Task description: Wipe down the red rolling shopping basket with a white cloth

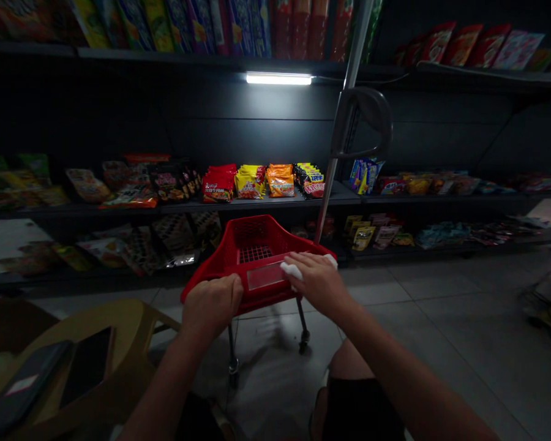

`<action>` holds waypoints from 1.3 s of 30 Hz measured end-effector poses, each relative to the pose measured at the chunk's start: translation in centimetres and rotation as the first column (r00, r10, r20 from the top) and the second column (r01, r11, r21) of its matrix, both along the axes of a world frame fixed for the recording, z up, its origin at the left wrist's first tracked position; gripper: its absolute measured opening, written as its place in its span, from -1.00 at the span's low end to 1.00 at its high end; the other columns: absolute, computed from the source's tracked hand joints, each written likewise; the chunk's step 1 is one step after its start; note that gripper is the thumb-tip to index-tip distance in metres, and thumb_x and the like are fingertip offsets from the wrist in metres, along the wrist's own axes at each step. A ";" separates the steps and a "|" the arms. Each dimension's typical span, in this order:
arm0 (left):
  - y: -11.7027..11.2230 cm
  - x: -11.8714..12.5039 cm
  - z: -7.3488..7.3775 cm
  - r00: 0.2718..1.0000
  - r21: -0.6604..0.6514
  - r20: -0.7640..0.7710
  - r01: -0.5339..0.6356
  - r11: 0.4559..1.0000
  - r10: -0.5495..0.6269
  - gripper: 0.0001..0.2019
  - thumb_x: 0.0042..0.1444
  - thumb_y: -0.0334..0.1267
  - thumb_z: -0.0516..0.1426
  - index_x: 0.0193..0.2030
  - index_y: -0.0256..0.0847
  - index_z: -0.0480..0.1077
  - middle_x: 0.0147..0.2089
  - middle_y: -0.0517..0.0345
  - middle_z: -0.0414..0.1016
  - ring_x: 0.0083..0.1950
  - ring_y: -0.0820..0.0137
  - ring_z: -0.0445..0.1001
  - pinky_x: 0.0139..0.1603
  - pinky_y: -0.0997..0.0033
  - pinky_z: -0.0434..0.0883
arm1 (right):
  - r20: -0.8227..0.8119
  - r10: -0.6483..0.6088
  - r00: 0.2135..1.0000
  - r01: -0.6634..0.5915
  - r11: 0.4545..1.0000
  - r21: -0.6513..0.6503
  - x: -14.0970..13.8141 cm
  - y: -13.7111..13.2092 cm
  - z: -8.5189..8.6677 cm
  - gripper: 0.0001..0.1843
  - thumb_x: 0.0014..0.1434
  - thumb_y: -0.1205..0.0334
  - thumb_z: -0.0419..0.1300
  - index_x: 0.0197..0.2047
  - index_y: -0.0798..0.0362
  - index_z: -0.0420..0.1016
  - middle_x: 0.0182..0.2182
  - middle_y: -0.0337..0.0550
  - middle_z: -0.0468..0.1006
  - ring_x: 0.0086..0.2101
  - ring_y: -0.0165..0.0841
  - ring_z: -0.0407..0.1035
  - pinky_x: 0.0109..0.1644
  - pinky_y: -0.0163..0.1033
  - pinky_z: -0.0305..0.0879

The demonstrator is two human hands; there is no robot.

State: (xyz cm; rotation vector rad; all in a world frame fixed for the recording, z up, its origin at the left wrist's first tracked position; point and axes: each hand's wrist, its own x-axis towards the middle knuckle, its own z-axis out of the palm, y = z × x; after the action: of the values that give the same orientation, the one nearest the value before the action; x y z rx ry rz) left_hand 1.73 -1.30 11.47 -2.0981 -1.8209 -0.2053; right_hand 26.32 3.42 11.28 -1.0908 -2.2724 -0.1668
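Note:
A small red shopping cart (257, 229) on thin metal legs with casters stands in front of me. My left hand (213, 300) is wrapped round the left end of its handle. Fingers extended, my right hand (319, 278) presses a crumpled white tissue (292, 269) against the right part of the handle bar. Between the hands lies a pale rectangular label panel (265, 275) on the bar. A tall metal pole (328, 190) with a dark grey looped grip (362, 122) rises from the cart's right side.
Dark shelves (174, 208) with bagged snacks span the background, lit by a tube light (279, 79). At lower left, a tan stool (123, 318) carries a phone (88, 366) and a dark flat case (25, 389). Grey floor tiles (395, 331) extend to the right.

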 end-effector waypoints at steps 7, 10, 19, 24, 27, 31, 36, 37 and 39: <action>-0.4 1.8 0.2 0.998 0.007 0.061 -0.002 1.000 0.002 -0.58 0.35 -0.19 -0.18 -0.25 -0.23 0.47 -0.34 -0.05 0.60 -0.32 0.20 0.58 -0.33 0.32 0.28 | -0.021 -0.073 0.997 0.073 0.997 0.037 -4.6 -2.1 0.0 -0.54 0.31 0.04 0.14 0.18 0.10 0.45 0.13 0.06 0.51 0.13 -0.11 0.36 0.25 0.07 0.13; -0.4 1.0 0.0 0.995 -0.010 0.083 0.053 0.999 -0.052 -0.68 0.30 -0.21 -0.09 -0.20 -0.24 0.47 -0.30 -0.06 0.61 -0.29 0.16 0.58 -0.31 0.30 0.29 | -0.011 0.132 0.991 -0.131 0.990 0.053 -7.8 -3.0 0.2 -0.42 0.32 -0.07 0.11 0.26 0.10 0.35 0.18 0.02 0.47 0.20 -0.17 0.29 0.34 0.00 0.05; -1.0 -0.3 0.0 0.998 0.014 -0.005 -0.067 0.998 0.067 -0.55 0.36 -0.17 -0.22 -0.30 -0.18 0.45 -0.37 0.00 0.60 -0.34 0.19 0.57 -0.36 0.32 0.22 | -0.060 -0.164 0.985 0.166 0.986 0.032 3.1 2.2 -0.5 -0.61 0.39 0.02 0.02 -0.16 0.12 0.54 -0.19 0.04 0.61 -0.12 -0.20 0.45 0.04 -0.11 0.28; -1.1 1.0 0.0 0.997 0.047 0.004 -0.079 0.996 0.079 -0.55 0.35 -0.19 -0.23 -0.34 -0.19 0.43 -0.40 0.01 0.59 -0.37 0.19 0.57 -0.41 0.33 0.18 | -0.189 -0.163 0.968 0.184 0.978 0.098 0.9 -1.1 -2.7 -0.68 0.39 0.09 0.03 0.05 0.00 0.51 0.00 -0.08 0.58 0.11 -0.19 0.32 0.31 0.02 0.03; -0.9 1.0 0.1 0.997 0.035 -0.025 -0.065 0.997 0.066 -0.56 0.35 -0.20 -0.22 -0.33 -0.20 0.43 -0.40 0.01 0.59 -0.38 0.21 0.57 -0.42 0.34 0.17 | -0.107 0.015 0.994 0.001 0.989 0.145 -2.9 -3.8 -4.1 -0.56 0.34 0.06 0.12 0.26 -0.16 0.35 0.19 -0.20 0.46 0.23 -0.20 0.20 0.41 0.06 -0.19; -0.9 0.4 0.2 0.997 -0.013 -0.070 -0.040 0.999 0.039 -0.59 0.34 -0.21 -0.20 -0.29 -0.20 0.44 -0.38 0.01 0.60 -0.36 0.21 0.58 -0.42 0.35 0.18 | -0.164 0.113 0.980 -0.085 0.982 0.170 -1.4 -2.8 -5.2 -0.51 0.33 0.03 0.13 0.30 -0.17 0.31 0.24 -0.22 0.41 0.28 -0.24 0.14 0.45 0.02 -0.24; -1.0 0.6 0.3 0.995 -0.015 -0.078 -0.068 0.998 0.066 -0.55 0.36 -0.18 -0.24 -0.33 -0.17 0.42 -0.38 0.01 0.61 -0.34 0.18 0.59 -0.39 0.34 0.23 | -0.850 -0.211 0.483 0.095 0.978 -0.188 3.7 3.2 -5.8 -0.51 0.34 -0.11 -0.01 0.06 0.04 0.51 0.02 -0.04 0.57 0.18 -0.15 0.30 0.35 0.14 0.07; -1.0 0.8 0.3 0.994 -0.023 -0.082 -0.077 0.997 0.075 -0.54 0.36 -0.18 -0.24 -0.33 -0.17 0.42 -0.38 0.00 0.61 -0.34 0.19 0.59 -0.39 0.34 0.24 | -0.926 -0.282 0.250 0.018 0.958 -0.287 3.8 4.2 -5.8 -0.47 0.33 -0.14 -0.03 0.02 0.08 0.51 -0.05 -0.02 0.60 0.10 -0.15 0.39 0.27 0.11 0.22; -1.0 1.0 0.4 0.992 -0.045 -0.083 -0.104 0.994 0.100 -0.55 0.36 -0.16 -0.23 -0.31 -0.17 0.43 -0.37 0.00 0.62 -0.34 0.19 0.60 -0.41 0.36 0.24 | -0.908 -0.379 -0.178 -0.198 0.918 -0.345 2.8 5.1 -5.6 -0.47 0.30 -0.17 -0.01 0.00 0.10 0.47 -0.17 -0.06 0.62 -0.07 -0.21 0.50 0.12 0.02 0.41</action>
State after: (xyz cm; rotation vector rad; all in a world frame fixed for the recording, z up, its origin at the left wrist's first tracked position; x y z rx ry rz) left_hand 2.76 -2.35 11.89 -2.0087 -1.8972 -0.0493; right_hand 29.12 8.48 5.65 -0.9168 -0.5999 0.9055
